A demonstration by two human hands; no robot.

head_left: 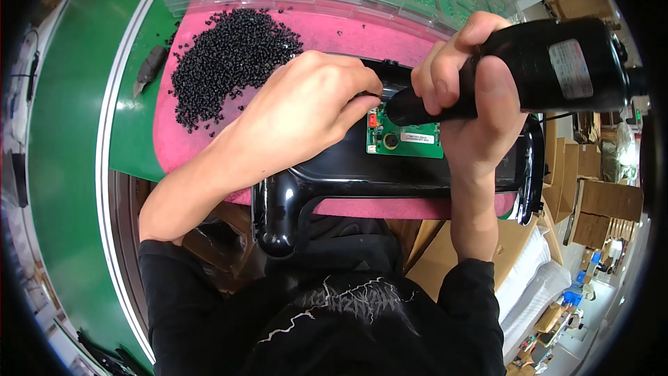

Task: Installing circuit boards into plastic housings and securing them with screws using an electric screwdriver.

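Where screws heap — pink mat; cardboard boxes rightward.

glossy, smooth plastic housing

The surface on the left is green with a white stripe; the mat is pink, the screws at upper left black. The casing is glossy black, the circuit board green with a red connector, the screwdriver black. Jagged white lines pattern the black shirt.
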